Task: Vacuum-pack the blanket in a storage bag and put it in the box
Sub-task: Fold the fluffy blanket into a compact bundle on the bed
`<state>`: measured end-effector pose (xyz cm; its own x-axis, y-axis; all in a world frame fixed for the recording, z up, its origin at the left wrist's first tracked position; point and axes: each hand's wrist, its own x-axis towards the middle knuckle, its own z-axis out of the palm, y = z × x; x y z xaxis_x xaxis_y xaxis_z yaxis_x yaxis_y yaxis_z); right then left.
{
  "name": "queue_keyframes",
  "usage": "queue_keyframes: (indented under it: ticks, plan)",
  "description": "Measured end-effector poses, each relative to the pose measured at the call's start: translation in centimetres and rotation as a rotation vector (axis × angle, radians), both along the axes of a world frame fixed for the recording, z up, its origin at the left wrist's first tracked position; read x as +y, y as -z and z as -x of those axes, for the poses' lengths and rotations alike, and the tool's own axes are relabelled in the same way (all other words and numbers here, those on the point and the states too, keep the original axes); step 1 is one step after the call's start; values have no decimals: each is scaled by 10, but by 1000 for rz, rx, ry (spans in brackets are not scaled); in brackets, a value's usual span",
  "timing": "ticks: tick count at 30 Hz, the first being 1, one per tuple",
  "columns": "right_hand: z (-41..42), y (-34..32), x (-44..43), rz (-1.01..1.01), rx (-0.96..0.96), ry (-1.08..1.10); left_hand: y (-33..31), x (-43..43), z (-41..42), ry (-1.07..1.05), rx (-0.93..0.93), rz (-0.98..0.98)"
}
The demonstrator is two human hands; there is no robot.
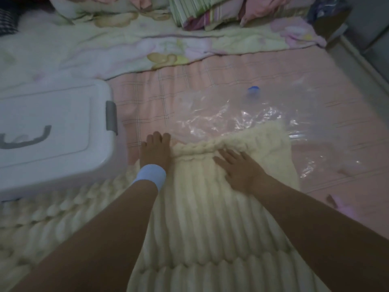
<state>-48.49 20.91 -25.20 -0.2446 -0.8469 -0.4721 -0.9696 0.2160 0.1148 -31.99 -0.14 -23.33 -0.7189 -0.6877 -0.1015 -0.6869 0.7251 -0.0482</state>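
A cream ribbed blanket (pixel 210 218) lies across the pink checked bed sheet, its far edge overlapping a clear plastic storage bag (pixel 242 114) with a blue valve cap (pixel 253 90). My left hand (pixel 155 150), with a pale blue wristband, rests flat at the blanket's far left corner, fingers straight. My right hand (pixel 237 167) presses flat on the blanket near its far edge, fingers spread. A white plastic storage box (pixel 52 133) with its lid on and grey latches stands at the left, apart from the blanket's folded part.
Rumpled pastel bedding (pixel 147 45) and folded striped cloths (pixel 189 11) lie at the far side of the bed. The bed's right edge (pixel 362 66) runs along a grey floor. A dark checked cloth (pixel 8 20) sits at the far left.
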Motion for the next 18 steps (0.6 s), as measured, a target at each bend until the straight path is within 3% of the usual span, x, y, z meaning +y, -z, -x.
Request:
queue_keyframes:
  ticks: [3,5,9,12,15,18]
  plan:
    - [-10,-9,-17,-156,-13,156,-14,6,-13,94,22,-126]
    - [-26,-31,-41,-107,-33,227,-29,10,-35,134,86,-202]
    - [-80,-76,-91,456,-139,296,-68,-3,-93,352,307,-149]
    - [-136,-109,-130,828,-274,118,-107,-23,-146,527,363,40]
    - [-198,-126,-164,850,-281,-104,-130,-49,-203,385,333,196]
    - [-245,-128,-193,599,-154,-235,-134,-77,-258,-18,71,210]
